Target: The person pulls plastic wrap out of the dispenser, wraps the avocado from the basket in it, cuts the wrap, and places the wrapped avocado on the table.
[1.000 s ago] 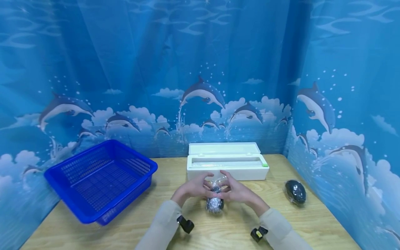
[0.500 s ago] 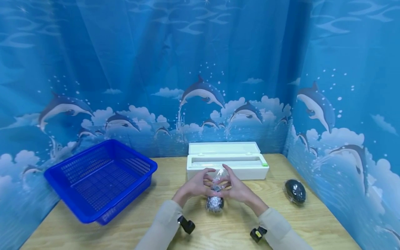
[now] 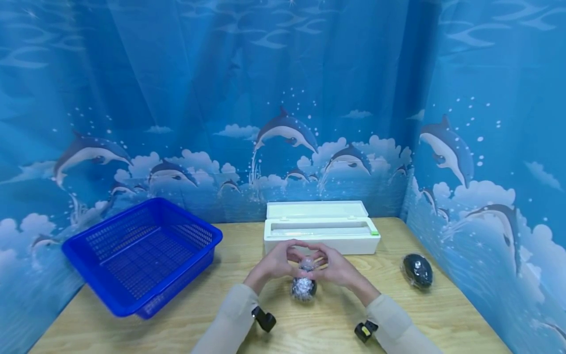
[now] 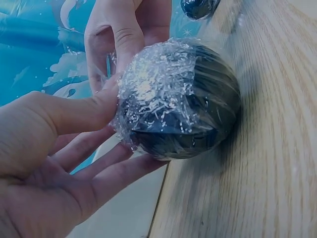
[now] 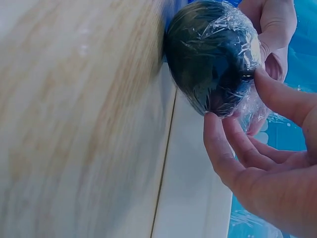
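Note:
A dark rounded thing wrapped in clear cling film [image 3: 304,289] stands on the table between the two hands. Crumpled film gathers at its top, bright and wrinkled. In the left wrist view, my left hand [image 4: 64,153] holds the wrapped thing [image 4: 198,99], thumb on the bunched film and fingertips under its side. My right hand [image 5: 267,163] grips it from the other side, fingertips and thumb on the film, as the right wrist view shows. Seen from the head, the left hand [image 3: 278,261] and right hand [image 3: 333,268] meet at the raised index fingers.
Behind the hands stands a white cling film dispenser [image 3: 323,245] with its lid up. A blue plastic basket [image 3: 146,295] occupies the left of the wooden table [image 3: 305,329]. Another dark oval thing in film [image 3: 417,271] lies at the right, near the dolphin-print curtain [image 3: 477,236].
The index fingers have come down and together above the wrapped thing. Film that stood up between the hands now sits lower. The basket, dispenser and other wrapped thing stay put.

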`<action>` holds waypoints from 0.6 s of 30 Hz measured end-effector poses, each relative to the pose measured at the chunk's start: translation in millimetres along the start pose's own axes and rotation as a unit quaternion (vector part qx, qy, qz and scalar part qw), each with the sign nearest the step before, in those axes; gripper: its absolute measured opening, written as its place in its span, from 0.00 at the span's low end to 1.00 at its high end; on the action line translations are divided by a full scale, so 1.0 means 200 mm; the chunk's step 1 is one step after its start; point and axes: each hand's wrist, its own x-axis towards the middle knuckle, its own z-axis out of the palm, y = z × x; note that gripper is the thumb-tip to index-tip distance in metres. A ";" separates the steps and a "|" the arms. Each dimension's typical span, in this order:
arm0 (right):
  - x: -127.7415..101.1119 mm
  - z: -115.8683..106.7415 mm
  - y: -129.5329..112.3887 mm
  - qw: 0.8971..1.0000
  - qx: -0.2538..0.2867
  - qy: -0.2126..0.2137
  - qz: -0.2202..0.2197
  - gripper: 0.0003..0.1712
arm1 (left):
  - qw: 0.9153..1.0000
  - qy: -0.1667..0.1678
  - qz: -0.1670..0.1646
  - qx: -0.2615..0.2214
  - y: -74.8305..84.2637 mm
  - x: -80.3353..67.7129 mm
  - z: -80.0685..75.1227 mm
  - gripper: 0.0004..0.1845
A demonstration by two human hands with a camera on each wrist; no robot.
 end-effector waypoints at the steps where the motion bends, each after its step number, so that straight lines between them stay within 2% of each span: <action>1: 0.00 0.00 0.00 1.000 -0.002 0.001 0.001 0.44 | 1.000 0.000 0.004 -0.001 0.00 0.00 0.00 0.37; 8: -0.01 -0.02 -0.01 0.999 -0.011 -0.034 -0.032 0.41 | 1.000 0.014 0.006 0.004 -0.01 0.00 -0.01 0.27; 11: -0.02 -0.02 -0.02 0.998 -0.019 -0.049 -0.025 0.40 | 1.000 0.022 -0.003 0.012 -0.02 0.00 -0.02 0.23; 15: -0.03 -0.02 -0.02 0.998 -0.042 -0.053 -0.012 0.32 | 0.999 0.027 -0.006 0.037 -0.02 0.00 -0.03 0.19; 18: -0.03 -0.02 -0.02 0.997 -0.054 -0.051 -0.022 0.25 | 0.998 0.028 -0.003 0.050 -0.02 0.00 -0.03 0.14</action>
